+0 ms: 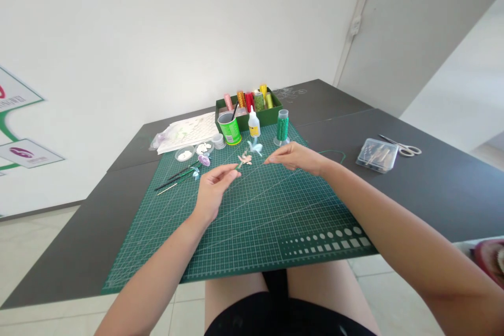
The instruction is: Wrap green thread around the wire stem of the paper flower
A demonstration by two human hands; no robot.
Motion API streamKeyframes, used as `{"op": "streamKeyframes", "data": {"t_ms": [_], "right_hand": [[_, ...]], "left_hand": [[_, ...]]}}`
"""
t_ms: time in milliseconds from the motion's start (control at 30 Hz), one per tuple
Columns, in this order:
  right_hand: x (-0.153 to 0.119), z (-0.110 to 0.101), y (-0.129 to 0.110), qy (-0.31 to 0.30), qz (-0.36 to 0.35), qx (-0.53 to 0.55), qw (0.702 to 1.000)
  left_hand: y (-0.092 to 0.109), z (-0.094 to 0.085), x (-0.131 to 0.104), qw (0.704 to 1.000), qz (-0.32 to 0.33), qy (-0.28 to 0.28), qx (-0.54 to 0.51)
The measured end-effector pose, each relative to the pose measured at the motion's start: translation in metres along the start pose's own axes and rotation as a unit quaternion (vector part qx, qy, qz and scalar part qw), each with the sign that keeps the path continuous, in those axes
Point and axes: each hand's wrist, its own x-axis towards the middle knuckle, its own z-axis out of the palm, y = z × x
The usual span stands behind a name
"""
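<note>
My left hand [214, 189] pinches the stem of a small pink paper flower [244, 159] and holds it up over the green cutting mat [252, 220]. My right hand [293, 157] hovers just right of the flower, fingers drawn together and pointing at it; whether it holds anything is too small to tell. A pale blue paper flower [255, 147] lies on the mat just behind the pink one. A purple paper flower [203, 159] and thin dark stems [177, 176] lie to the left of my left hand.
Behind stand a green cup [230, 128], a white glue bottle [254, 124], a green tape spool [282, 127] and a green box of coloured spools [252, 102]. Small white dishes [185, 154] and paper sheets [189, 131] lie back left. A clear box [376, 155] and scissors [405, 148] rest on the right.
</note>
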Motion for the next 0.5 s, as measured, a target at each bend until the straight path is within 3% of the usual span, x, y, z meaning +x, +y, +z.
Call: {"op": "streamKeyframes", "data": {"t_ms": [100,200,400,500], "right_hand": [[-0.008,-0.033,0.002,-0.001,0.022,0.085,0.996],[-0.021,-0.068,0.004,0.036,0.021,0.101,0.994],[-0.062,-0.129,0.004,0.216,-0.018,0.096,0.971],[-0.085,-0.151,0.007,0.310,-0.007,-0.009,0.951]], "left_hand": [[0.006,-0.013,0.015,0.988,-0.025,0.058,-0.140],[0.014,-0.031,0.029,0.963,-0.040,0.082,-0.255],[0.025,-0.059,0.045,0.933,-0.026,0.137,-0.331],[0.035,-0.065,0.049,0.939,0.007,0.150,-0.310]]}}
